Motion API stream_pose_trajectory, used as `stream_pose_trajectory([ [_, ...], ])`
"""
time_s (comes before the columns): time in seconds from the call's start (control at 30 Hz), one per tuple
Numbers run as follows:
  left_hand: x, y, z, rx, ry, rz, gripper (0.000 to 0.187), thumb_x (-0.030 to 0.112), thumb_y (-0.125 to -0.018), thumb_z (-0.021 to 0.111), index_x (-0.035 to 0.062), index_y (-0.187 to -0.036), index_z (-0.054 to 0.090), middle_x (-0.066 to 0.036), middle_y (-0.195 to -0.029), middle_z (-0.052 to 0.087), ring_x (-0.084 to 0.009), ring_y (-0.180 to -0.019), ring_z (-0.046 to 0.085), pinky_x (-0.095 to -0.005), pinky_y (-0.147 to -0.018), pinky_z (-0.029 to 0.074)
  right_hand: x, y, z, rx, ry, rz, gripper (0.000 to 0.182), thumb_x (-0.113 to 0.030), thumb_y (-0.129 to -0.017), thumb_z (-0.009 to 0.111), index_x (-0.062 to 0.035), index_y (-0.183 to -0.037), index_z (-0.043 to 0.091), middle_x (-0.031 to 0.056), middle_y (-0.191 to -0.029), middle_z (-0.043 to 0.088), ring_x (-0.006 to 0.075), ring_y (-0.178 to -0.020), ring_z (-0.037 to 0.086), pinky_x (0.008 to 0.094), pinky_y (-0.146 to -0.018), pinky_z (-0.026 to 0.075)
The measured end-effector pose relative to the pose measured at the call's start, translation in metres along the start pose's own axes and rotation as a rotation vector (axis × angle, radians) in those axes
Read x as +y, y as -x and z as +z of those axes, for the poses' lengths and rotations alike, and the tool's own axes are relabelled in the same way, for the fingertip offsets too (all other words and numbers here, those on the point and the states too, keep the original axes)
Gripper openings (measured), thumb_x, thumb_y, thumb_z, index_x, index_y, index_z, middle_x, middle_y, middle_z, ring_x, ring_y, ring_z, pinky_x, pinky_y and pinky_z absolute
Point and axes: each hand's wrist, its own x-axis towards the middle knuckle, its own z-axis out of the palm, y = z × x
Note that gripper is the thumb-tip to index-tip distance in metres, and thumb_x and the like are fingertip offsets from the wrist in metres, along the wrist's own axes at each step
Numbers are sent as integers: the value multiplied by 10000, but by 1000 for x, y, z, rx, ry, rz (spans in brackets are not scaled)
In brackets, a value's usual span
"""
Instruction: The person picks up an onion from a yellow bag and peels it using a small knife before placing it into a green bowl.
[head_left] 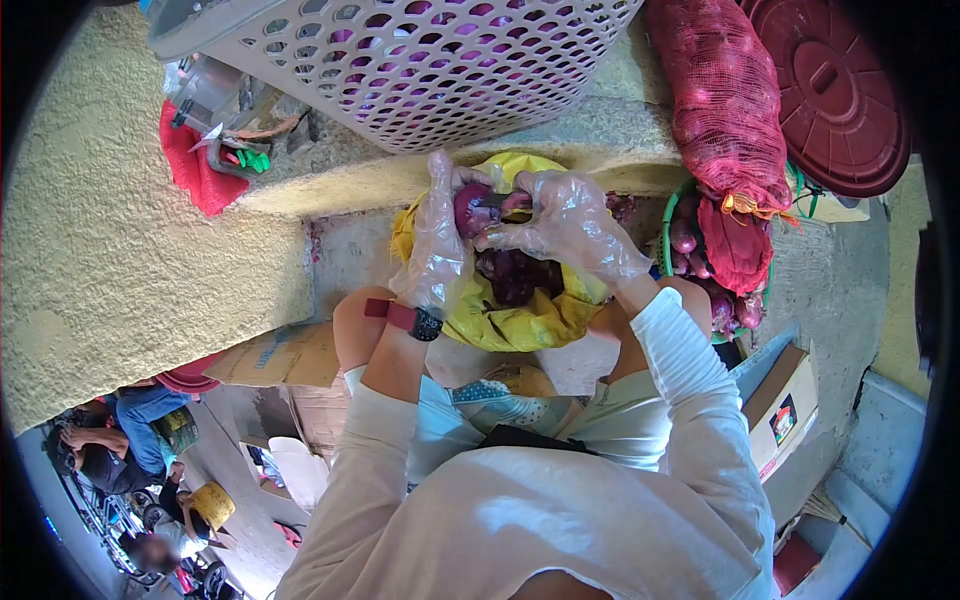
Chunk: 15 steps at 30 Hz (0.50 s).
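My left hand (437,235), in a clear plastic glove, grips a red onion (472,210) above an open yellow sack (562,318). My right hand (575,225), gloved the same way, curls its thumb and fingers around a small dark piece (516,207) beside the onion. Whether that piece is a blade, a handle or a bit of onion I cannot make out. Dark purple onion skins (515,275) lie inside the sack, between my knees.
A white perforated basket (460,75) of red onions stands on the ledge ahead. To the right are a red mesh sack (725,100), a dark red lid (825,85) and a green-rimmed basket (667,235) of onions. Cardboard (280,358) lies left; people sit at lower left.
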Motion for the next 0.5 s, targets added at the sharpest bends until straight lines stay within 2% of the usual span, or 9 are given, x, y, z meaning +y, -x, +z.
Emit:
stream_pose_trajectory([
  [0.2,5,7,6,2,28,-70,687,712,-976,495,44,-952,650,-52,-836,615,-119,-677,611,-235,-555,507,-5,0,-2,-64,54,70,661,-702,-716,776,-86,-954,750,158,-803,723,341,-770,718,444,-700,558],
  [0.5,5,8,0,-30,-29,-102,653,699,-984,499,68,-936,659,-29,-810,646,-97,-676,606,-221,-548,463,-8,0,-6,-124,26,73,669,-697,-726,775,-70,-958,741,167,-796,714,351,-778,712,455,-708,549],
])
